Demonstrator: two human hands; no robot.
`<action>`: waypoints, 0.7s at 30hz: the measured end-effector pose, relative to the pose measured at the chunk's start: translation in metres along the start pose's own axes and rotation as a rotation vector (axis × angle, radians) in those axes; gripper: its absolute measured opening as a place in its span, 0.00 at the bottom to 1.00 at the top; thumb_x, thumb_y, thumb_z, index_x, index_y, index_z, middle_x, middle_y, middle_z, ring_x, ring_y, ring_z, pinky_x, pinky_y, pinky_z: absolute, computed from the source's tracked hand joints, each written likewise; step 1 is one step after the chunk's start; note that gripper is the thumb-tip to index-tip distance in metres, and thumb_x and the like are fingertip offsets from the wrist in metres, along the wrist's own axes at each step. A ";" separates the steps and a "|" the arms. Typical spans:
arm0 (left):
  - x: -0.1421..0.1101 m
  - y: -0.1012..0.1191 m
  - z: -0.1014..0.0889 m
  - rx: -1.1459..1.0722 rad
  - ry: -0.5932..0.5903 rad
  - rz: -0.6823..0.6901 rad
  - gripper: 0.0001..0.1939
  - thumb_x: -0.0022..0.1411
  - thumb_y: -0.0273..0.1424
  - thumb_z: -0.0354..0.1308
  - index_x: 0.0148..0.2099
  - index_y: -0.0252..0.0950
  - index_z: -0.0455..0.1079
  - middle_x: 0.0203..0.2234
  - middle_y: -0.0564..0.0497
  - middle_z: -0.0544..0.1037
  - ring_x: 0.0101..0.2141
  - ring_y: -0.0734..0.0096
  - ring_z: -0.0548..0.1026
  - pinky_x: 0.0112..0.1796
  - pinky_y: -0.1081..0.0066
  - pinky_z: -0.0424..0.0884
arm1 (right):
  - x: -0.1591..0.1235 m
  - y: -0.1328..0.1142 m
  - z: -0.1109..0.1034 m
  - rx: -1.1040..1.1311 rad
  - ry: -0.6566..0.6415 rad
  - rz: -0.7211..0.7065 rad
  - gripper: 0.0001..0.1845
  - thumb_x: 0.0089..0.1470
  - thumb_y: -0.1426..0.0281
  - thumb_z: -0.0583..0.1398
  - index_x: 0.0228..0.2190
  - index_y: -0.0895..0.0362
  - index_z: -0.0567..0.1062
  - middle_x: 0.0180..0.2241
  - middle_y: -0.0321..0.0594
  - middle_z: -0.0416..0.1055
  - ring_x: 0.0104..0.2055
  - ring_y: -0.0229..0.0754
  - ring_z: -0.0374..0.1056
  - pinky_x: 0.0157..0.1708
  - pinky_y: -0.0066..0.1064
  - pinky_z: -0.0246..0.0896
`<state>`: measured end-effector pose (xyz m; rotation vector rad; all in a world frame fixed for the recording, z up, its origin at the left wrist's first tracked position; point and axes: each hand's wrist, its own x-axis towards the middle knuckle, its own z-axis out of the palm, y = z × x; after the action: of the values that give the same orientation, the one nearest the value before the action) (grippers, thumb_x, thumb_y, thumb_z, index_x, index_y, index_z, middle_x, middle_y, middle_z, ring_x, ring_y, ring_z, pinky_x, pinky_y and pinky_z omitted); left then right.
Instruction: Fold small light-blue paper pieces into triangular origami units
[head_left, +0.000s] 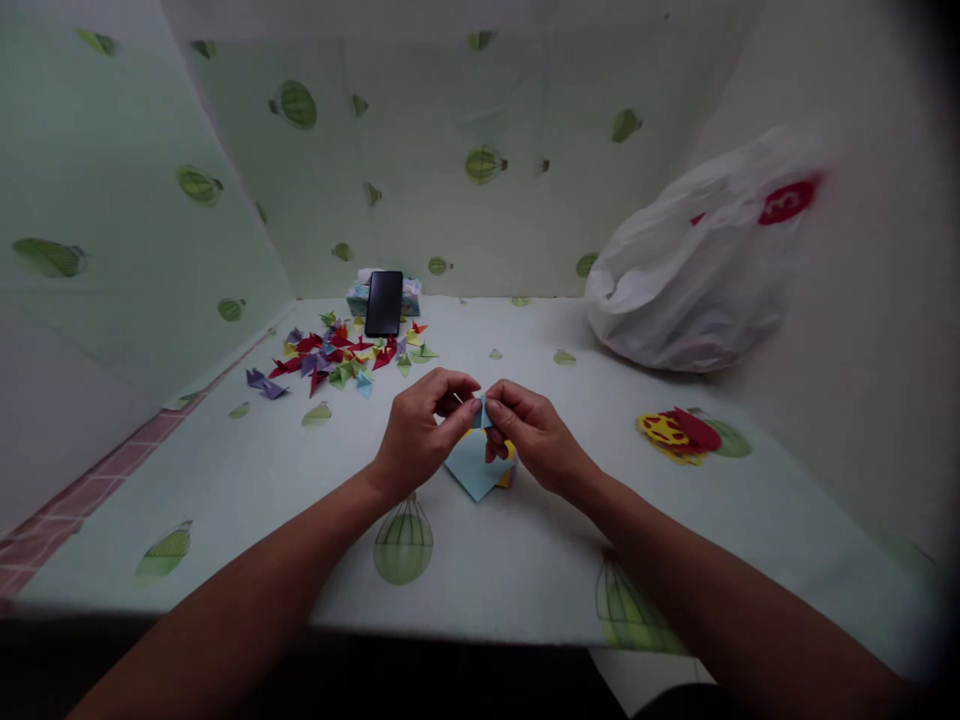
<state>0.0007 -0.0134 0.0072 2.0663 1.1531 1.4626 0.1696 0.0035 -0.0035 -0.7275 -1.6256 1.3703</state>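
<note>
Between my two hands is a small folded piece of light blue paper (pixel 484 411), held up just above the table. My left hand (pixel 429 425) pinches its left side with thumb and fingers. On the other side, my right hand (pixel 534 432) grips it between thumb and forefinger, the other fingers curled beneath. Below the hands lies a stack of square paper sheets (pixel 477 474), light blue on top, with yellow and purple edges showing at the right. Part of the stack is hidden by my hands.
Several colourful folded paper cranes (pixel 341 352) lie in a heap at the back left. Behind them a black phone (pixel 384 304) leans on a tissue box (pixel 411 297). A white plastic bag (pixel 690 280) stands at the back right, with red and yellow paper cut-outs (pixel 679 432) in front of it.
</note>
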 end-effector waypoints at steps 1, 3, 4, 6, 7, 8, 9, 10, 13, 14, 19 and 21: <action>0.000 0.000 0.000 0.011 -0.005 0.014 0.02 0.64 0.27 0.59 0.39 0.36 0.71 0.31 0.51 0.75 0.29 0.75 0.74 0.32 0.73 0.72 | 0.000 0.000 0.000 -0.001 0.000 0.000 0.17 0.60 0.55 0.59 0.29 0.55 0.67 0.17 0.27 0.61 0.18 0.32 0.59 0.21 0.27 0.62; 0.000 -0.001 0.000 0.038 -0.010 0.043 0.01 0.64 0.26 0.59 0.39 0.35 0.71 0.31 0.51 0.75 0.29 0.75 0.73 0.33 0.73 0.71 | 0.000 0.001 0.000 0.005 0.000 0.002 0.17 0.60 0.56 0.59 0.29 0.55 0.67 0.17 0.27 0.61 0.18 0.32 0.59 0.21 0.27 0.62; 0.000 -0.001 0.000 0.050 -0.008 0.053 0.01 0.64 0.26 0.59 0.38 0.35 0.71 0.30 0.51 0.75 0.29 0.75 0.73 0.33 0.73 0.71 | 0.000 0.001 0.000 0.011 0.001 0.003 0.17 0.60 0.56 0.59 0.29 0.55 0.67 0.17 0.27 0.61 0.18 0.32 0.59 0.21 0.27 0.62; -0.001 -0.002 0.000 0.061 -0.001 0.064 0.01 0.64 0.25 0.58 0.38 0.35 0.71 0.30 0.51 0.74 0.29 0.75 0.73 0.33 0.73 0.71 | 0.000 0.002 0.001 0.021 0.005 0.008 0.16 0.60 0.57 0.59 0.29 0.55 0.67 0.17 0.27 0.61 0.18 0.32 0.59 0.21 0.27 0.62; -0.001 -0.003 -0.001 0.065 -0.001 0.069 0.01 0.64 0.25 0.58 0.39 0.36 0.70 0.31 0.51 0.74 0.29 0.75 0.73 0.33 0.73 0.71 | 0.000 0.002 0.001 0.025 0.009 0.010 0.16 0.60 0.57 0.59 0.29 0.55 0.66 0.17 0.27 0.61 0.18 0.32 0.59 0.21 0.27 0.63; -0.001 -0.003 -0.001 0.068 -0.003 0.072 0.01 0.64 0.26 0.58 0.39 0.36 0.70 0.31 0.51 0.74 0.29 0.75 0.73 0.33 0.73 0.71 | 0.000 0.002 0.001 0.028 0.012 0.011 0.16 0.60 0.57 0.59 0.29 0.55 0.66 0.17 0.27 0.61 0.18 0.32 0.59 0.21 0.27 0.63; -0.001 -0.003 -0.001 0.073 -0.007 0.076 0.01 0.64 0.26 0.58 0.39 0.36 0.70 0.31 0.51 0.74 0.29 0.75 0.73 0.33 0.72 0.71 | 0.000 0.002 0.001 0.029 0.014 0.012 0.16 0.60 0.56 0.59 0.29 0.55 0.66 0.17 0.27 0.61 0.18 0.32 0.59 0.21 0.27 0.63; -0.001 -0.004 -0.001 0.080 -0.012 0.080 0.01 0.64 0.26 0.58 0.39 0.36 0.70 0.30 0.51 0.74 0.29 0.74 0.73 0.33 0.72 0.71 | 0.000 0.003 0.000 0.030 0.013 0.013 0.16 0.60 0.56 0.59 0.29 0.55 0.66 0.17 0.27 0.61 0.18 0.32 0.59 0.21 0.28 0.63; 0.000 -0.004 -0.001 0.105 -0.011 0.099 0.02 0.64 0.26 0.58 0.37 0.36 0.70 0.29 0.51 0.74 0.29 0.73 0.73 0.32 0.72 0.70 | 0.000 0.003 0.000 0.032 0.010 0.009 0.17 0.60 0.56 0.60 0.29 0.55 0.66 0.17 0.26 0.61 0.18 0.32 0.59 0.21 0.28 0.64; 0.001 -0.003 -0.001 0.117 -0.009 0.108 0.02 0.64 0.26 0.58 0.36 0.36 0.70 0.29 0.52 0.74 0.29 0.73 0.73 0.32 0.72 0.70 | 0.000 0.003 0.000 0.029 0.008 0.011 0.17 0.60 0.56 0.60 0.29 0.55 0.66 0.17 0.26 0.61 0.18 0.32 0.58 0.21 0.28 0.64; 0.000 -0.002 -0.002 0.203 0.010 0.196 0.05 0.65 0.25 0.56 0.35 0.37 0.69 0.28 0.52 0.72 0.29 0.74 0.71 0.32 0.72 0.68 | 0.000 0.001 0.001 0.005 0.022 0.013 0.16 0.61 0.57 0.59 0.28 0.55 0.66 0.17 0.27 0.60 0.18 0.32 0.60 0.21 0.27 0.63; -0.001 -0.002 -0.001 0.227 0.022 0.233 0.05 0.65 0.24 0.56 0.35 0.37 0.68 0.28 0.53 0.71 0.28 0.74 0.70 0.32 0.72 0.68 | -0.001 0.001 0.002 -0.004 0.030 0.007 0.15 0.61 0.58 0.58 0.28 0.55 0.66 0.18 0.27 0.61 0.18 0.32 0.61 0.21 0.27 0.62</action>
<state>-0.0014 -0.0127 0.0058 2.4146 1.1661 1.5208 0.1680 0.0019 -0.0053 -0.7535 -1.6043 1.3560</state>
